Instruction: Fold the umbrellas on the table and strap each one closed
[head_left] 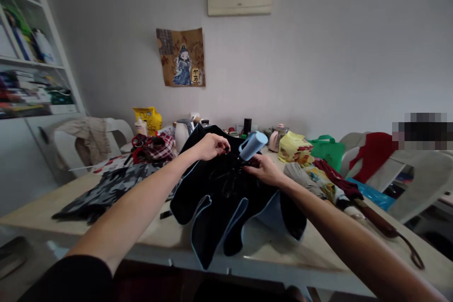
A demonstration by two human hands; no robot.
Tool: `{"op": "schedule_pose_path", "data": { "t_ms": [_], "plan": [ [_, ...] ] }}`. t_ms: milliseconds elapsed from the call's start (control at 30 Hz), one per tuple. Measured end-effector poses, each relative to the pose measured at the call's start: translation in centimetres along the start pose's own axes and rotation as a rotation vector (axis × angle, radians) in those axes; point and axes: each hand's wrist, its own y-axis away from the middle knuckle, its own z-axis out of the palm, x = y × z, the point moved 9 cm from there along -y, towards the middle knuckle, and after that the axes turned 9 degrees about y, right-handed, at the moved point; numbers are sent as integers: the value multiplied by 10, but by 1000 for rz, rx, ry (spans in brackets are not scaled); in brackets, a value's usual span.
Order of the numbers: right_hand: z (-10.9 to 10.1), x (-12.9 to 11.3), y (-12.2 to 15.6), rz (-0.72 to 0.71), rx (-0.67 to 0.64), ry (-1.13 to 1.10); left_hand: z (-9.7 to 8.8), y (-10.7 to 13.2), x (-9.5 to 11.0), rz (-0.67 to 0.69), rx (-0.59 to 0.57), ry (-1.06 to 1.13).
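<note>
A folding umbrella (226, 222) lies half collapsed on the table with its black inner side facing up. Light blue trim runs along its loose, wavy panels. Its light blue handle (253, 145) points up and away to the right, with a strap loop beside it. My left hand (213, 146) is closed in a pinch on the umbrella's dark ribs, left of the handle. Just below the handle, my right hand (264, 170) has its fingers curled onto the ribs from the right side. The dark cloth partly hides the fingertips of both hands.
Left on the table (148, 236) lie a folded camouflage umbrella (109, 188) and plaid cloth (159, 145). To the right are rolled umbrellas, one with a brown hooked handle (378, 219), a yellow bag (295, 147) and a green bag (329, 151). A kettle (183, 134) stands behind.
</note>
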Motion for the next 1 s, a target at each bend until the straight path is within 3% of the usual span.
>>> {"op": "schedule_pose_path", "data": {
  "t_ms": [133, 233, 300, 367, 433, 500, 633, 767, 867, 1000],
  "plan": [
    [-32, 15, 4, 63, 62, 127, -13, 6, -19, -127, 64, -62],
    [-36, 34, 8, 116, 14, 128, -11, 17, -1, -49, 142, -159],
    [-34, 47, 10, 162, 2, 59, 6, 26, 24, 68, 117, -83],
    [-31, 58, 14, 210, -11, -12, 38, 34, 47, 186, -27, -23],
    [-28, 60, 18, 226, -51, -48, 67, 41, 56, 233, -166, -154],
    [-30, 55, 23, 203, -94, -38, 85, 45, 47, 197, -256, -394],
    [-45, 49, 34, 185, -98, 20, 91, 57, 28, 179, -355, -706],
    [-61, 59, 44, 224, 9, 5, 89, 73, 17, 208, -298, -770],
    [-67, 71, 52, 266, 33, 26, 92, 88, -14, 44, -363, -766],
    [-61, 80, 67, 276, -86, 105, 80, 107, -49, -146, -484, -805]
  ]
}}
